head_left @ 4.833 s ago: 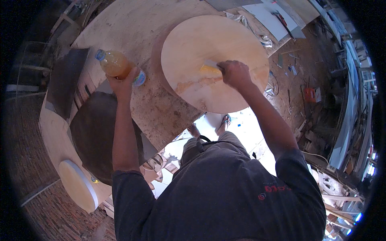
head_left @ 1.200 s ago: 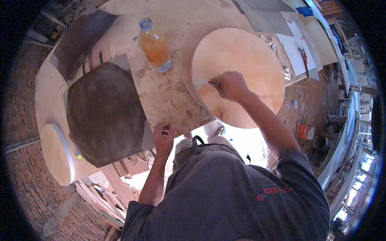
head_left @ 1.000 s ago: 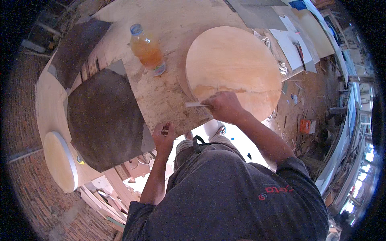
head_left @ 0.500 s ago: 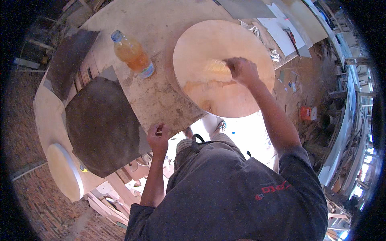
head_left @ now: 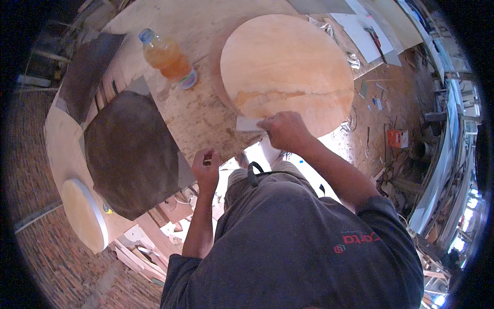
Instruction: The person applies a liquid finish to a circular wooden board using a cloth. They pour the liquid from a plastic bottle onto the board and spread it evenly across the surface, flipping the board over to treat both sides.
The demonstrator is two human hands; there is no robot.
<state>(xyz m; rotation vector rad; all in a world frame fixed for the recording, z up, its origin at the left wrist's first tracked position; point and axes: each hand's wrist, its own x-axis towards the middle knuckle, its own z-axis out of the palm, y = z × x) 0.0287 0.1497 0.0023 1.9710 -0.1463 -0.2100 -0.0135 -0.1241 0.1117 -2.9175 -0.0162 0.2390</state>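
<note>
In front of me to the right lies a round wooden board, pale over most of its top, with a darker, uneven band across its near part. My right hand is at the board's near edge, closed on a flat, pale rectangular spreader that sticks out to the left of the fingers. My left hand hovers by the near edge of the stained worktable, its fingers curled together; what they hold, if anything, I cannot make out.
A bottle of orange liquid stands on the table left of the board. Further left lies a dark brown sheet, with a white-edged round panel beyond it. White sheets and a red-handled tool lie at the far right.
My right hand has come from the middle of the board toward me and left, to its near edge, with the spreader. My left hand has barely moved.
</note>
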